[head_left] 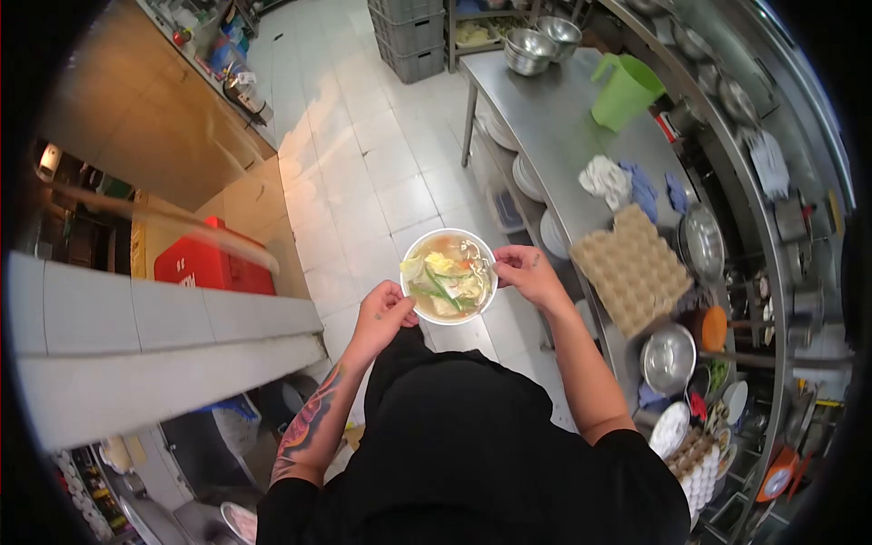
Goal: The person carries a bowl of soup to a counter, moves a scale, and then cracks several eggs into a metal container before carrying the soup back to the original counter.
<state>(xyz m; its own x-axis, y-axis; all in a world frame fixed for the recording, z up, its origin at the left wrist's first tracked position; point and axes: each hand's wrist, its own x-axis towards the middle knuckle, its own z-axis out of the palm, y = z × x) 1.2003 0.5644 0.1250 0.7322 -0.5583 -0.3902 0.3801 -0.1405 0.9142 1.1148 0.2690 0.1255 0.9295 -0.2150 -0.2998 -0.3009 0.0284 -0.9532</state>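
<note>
A round white bowl of soup is held level in front of my body, above the tiled floor. Pale broth, leafy vegetables, green strips and yellow pieces, perhaps egg, show inside it. My left hand grips the rim on the left side, thumb on top and fingers curled under. On the opposite side my right hand pinches the rim between thumb and fingers. The underside of the bowl and some of the fingertips are hidden.
To the right runs a steel table with a green jug, cloths, an egg tray and metal bowls. A white tiled ledge and a red box stand left. Grey crates are stacked ahead.
</note>
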